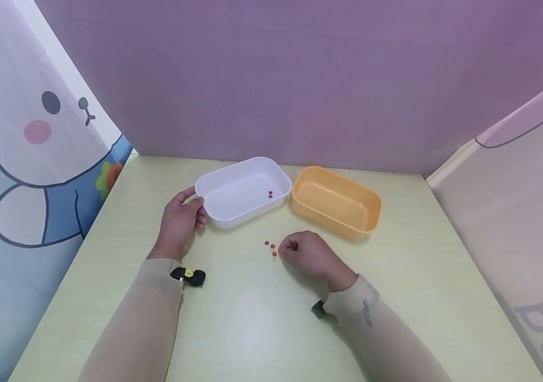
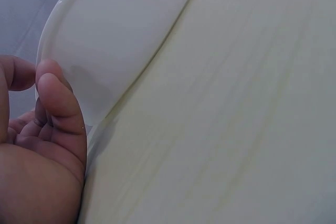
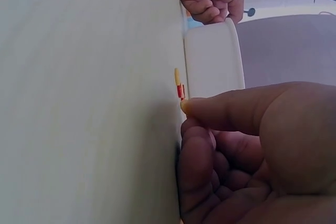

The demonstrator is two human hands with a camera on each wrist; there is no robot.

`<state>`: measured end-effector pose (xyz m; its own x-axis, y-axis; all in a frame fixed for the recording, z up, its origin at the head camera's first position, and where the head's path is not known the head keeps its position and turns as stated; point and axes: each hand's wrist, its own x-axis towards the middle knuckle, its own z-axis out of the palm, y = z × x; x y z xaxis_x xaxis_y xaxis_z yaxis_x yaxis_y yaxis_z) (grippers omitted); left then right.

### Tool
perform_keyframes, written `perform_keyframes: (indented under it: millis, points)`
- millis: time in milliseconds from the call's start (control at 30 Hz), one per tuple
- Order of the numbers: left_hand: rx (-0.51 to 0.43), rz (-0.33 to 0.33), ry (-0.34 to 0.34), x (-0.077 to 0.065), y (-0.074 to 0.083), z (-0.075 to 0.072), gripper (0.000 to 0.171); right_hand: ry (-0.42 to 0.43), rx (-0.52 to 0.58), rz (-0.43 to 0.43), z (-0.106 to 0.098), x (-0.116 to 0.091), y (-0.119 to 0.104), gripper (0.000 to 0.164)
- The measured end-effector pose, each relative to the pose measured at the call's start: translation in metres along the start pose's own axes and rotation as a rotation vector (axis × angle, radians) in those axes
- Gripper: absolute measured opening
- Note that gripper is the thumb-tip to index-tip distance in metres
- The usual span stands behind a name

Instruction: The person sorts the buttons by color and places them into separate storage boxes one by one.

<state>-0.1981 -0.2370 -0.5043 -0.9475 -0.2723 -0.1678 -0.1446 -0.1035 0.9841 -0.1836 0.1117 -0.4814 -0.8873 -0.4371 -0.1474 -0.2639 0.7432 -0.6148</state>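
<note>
My left hand (image 1: 179,220) grips the near-left end of a white plastic tray (image 1: 226,218), thumb at its rim. That tray's outer wall (image 2: 121,24) fills the upper left wrist view. Two small red pieces (image 1: 270,194) lie in the tray's right end. On the table in front of the trays is a little cluster of flat red pieces (image 1: 266,243) and yellow pieces (image 3: 177,76). My right hand (image 1: 311,254) is at the cluster's right side, its thumb and forefinger tips close together. Whether a piece is between those tips is unclear.
An orange-yellow tray (image 1: 335,227) stands right of the white one, their ends almost meeting. The pale table (image 1: 243,318) backs onto a purple cloth wall (image 1: 271,79). Printed cloth panels (image 1: 37,185) flank both sides. Each sleeve has a dark strap near the wrist.
</note>
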Motion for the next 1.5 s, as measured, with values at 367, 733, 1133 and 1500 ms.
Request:
perform_keyframes:
  millis: [367,733,1133,1500]
  points:
    - [0.009,0.005,0.000,-0.001,0.001,0.000,0.051,-0.014,0.056,0.025,-0.002,0.000,0.000,0.018]
    - [-0.017,0.001,0.002,-0.005,0.004,-0.001,0.052,-0.040,0.101,0.077,-0.006,-0.002,-0.001,0.017]
    - [-0.007,-0.004,0.006,-0.006,0.005,0.000,0.051,-0.040,0.122,0.086,-0.011,-0.004,-0.005,0.015]
    - [0.015,-0.011,0.010,-0.005,0.005,-0.001,0.050,-0.024,0.164,0.058,-0.021,-0.005,-0.009,0.014]
